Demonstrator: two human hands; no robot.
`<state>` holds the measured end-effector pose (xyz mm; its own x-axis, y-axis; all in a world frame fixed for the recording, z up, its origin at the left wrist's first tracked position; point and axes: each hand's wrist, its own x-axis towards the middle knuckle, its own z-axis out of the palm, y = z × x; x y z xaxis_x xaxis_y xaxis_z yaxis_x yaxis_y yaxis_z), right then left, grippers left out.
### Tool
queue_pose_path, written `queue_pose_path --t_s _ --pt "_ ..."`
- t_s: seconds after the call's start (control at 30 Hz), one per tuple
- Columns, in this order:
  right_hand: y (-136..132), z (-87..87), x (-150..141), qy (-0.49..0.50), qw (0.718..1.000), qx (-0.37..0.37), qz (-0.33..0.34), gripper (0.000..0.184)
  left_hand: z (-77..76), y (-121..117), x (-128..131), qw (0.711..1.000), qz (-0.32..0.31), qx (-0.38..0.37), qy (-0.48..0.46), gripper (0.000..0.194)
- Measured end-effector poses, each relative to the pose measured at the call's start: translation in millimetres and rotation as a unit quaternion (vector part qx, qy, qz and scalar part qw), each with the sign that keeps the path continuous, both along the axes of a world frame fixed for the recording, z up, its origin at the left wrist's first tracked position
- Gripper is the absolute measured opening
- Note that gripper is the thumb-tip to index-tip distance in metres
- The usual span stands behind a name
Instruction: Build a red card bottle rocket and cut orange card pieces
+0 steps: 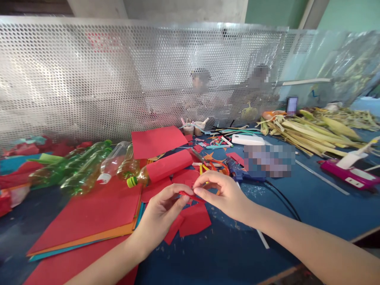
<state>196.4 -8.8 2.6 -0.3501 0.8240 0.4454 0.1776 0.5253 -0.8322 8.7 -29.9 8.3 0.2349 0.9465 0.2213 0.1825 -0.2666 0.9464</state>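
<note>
Between my two hands is a small piece of red paper point(192, 196), folded or seen edge-on. My left hand point(168, 204) pinches its left end between thumb and fingers. On the other side, my right hand point(218, 192) grips the right part with thumb and forefinger. Cut red paper pieces point(196, 219) lie on the blue table just below. Behind my hands lies a plastic bottle wrapped in red paper point(169, 165), its green cap toward the left. Scissors with orange handles point(218, 161) rest partly hidden behind my right hand.
Stacked coloured sheets point(97, 213) and several green plastic bottles point(86, 170) lie left. A blue glue gun point(245, 174) with a black cable sits right, before a magenta power strip point(350, 174). Dried corn husks point(314, 132) lie back right. A perforated metal screen point(148, 79) stands behind.
</note>
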Motion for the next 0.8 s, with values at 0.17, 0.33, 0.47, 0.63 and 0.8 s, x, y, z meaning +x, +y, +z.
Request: queue_pose_path --t_s 0.17,0.33,0.47,0.63,0.8 --pt "-0.8 3.9 -0.7 0.002 1.000 -0.023 0.012 0.006 -0.3 -0.4 0.3 1.000 -0.013 0.002 0.009 0.011" --pt "-0.8 5.4 -0.8 0.009 0.999 -0.036 0.016 0.005 1.5 -0.3 0.8 1.000 -0.022 0.004 0.022 0.011" --pt "-0.1 1.6 -1.6 -0.002 0.999 -0.043 0.004 0.004 0.3 0.1 1.2 0.999 -0.025 -0.008 0.028 0.011" --pt "1.7 -2.2 -2.6 0.011 0.999 -0.052 0.006 0.004 -2.3 1.3 0.3 0.998 -0.039 -0.003 0.042 0.012" --pt "2.1 -0.1 -2.6 0.019 0.997 -0.069 0.009 0.004 0.2 1.1 -0.2 0.998 -0.047 -0.001 0.043 0.013"
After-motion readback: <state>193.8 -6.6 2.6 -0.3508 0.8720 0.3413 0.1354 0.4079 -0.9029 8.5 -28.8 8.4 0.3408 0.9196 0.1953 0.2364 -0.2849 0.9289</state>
